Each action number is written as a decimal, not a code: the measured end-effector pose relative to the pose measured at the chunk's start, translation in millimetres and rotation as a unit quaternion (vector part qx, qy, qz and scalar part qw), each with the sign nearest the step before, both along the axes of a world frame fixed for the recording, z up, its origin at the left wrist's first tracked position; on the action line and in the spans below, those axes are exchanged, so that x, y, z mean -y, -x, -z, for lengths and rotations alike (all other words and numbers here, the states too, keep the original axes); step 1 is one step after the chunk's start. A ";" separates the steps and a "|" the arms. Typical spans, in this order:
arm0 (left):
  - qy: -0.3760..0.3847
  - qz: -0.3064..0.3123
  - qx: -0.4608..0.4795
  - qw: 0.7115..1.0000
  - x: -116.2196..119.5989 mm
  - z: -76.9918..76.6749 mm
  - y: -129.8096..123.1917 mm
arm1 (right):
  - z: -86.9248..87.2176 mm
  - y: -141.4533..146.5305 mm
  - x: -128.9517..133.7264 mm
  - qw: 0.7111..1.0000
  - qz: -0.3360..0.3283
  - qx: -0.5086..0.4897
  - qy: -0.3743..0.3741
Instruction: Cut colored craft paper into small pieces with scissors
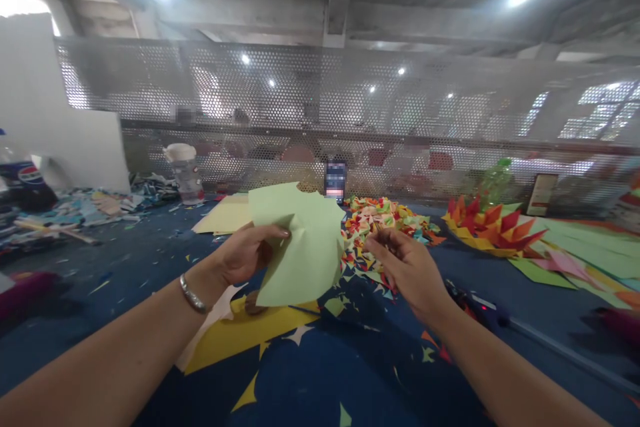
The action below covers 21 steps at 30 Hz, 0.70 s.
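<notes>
A pale green sheet of paper [305, 253] with a cut, uneven top and right edge is held up in front of me. My left hand [250, 250] pinches its left side between thumb and fingers. To the right of the sheet, and apart from it, is my right hand [400, 263], its fingers curled together; whatever they hold is too small to make out. Behind that hand spreads a heap of colourful paper scraps [390, 213]. Below the green sheet lies a yellow sheet [235, 337] on the dark blue table [310, 387].
Folded orange and red paper pieces [495, 230] stand at the right, near green sheets [595, 247] and a glue gun [475, 303]. A phone [335, 180] stands at the back. At left are a cup [183, 173], a cola bottle [25, 177] and blue scraps [100, 207].
</notes>
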<state>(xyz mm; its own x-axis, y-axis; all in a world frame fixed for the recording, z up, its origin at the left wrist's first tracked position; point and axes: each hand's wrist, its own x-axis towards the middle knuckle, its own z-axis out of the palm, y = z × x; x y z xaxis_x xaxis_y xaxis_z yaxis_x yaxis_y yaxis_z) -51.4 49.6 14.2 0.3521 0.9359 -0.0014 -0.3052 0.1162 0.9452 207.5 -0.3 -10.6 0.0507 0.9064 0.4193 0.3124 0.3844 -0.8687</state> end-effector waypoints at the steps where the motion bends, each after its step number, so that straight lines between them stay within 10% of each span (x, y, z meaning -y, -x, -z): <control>1: 0.007 0.010 0.001 1.000 -0.8 1.2 -0.6 | -0.7 1.0 0.4 1.000 -0.007 0.010 0.001; 9: 0.025 0.034 -0.015 0.999 -4.4 3.7 -5.6 | 4.1 4.6 -2.7 0.993 -0.074 0.093 -0.005; 21: -0.027 -0.024 0.017 0.999 -10.9 8.6 -0.6 | -4.8 -3.0 -4.4 0.999 0.017 0.025 0.014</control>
<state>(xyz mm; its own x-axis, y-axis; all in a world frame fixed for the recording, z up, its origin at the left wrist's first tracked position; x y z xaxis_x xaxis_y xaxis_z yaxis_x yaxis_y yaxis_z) -50.8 60.5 5.6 0.3056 0.9502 0.0613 -0.3414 0.0493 0.9386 210.5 4.0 -5.9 0.0617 0.9156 0.3973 0.3682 0.3491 -0.8617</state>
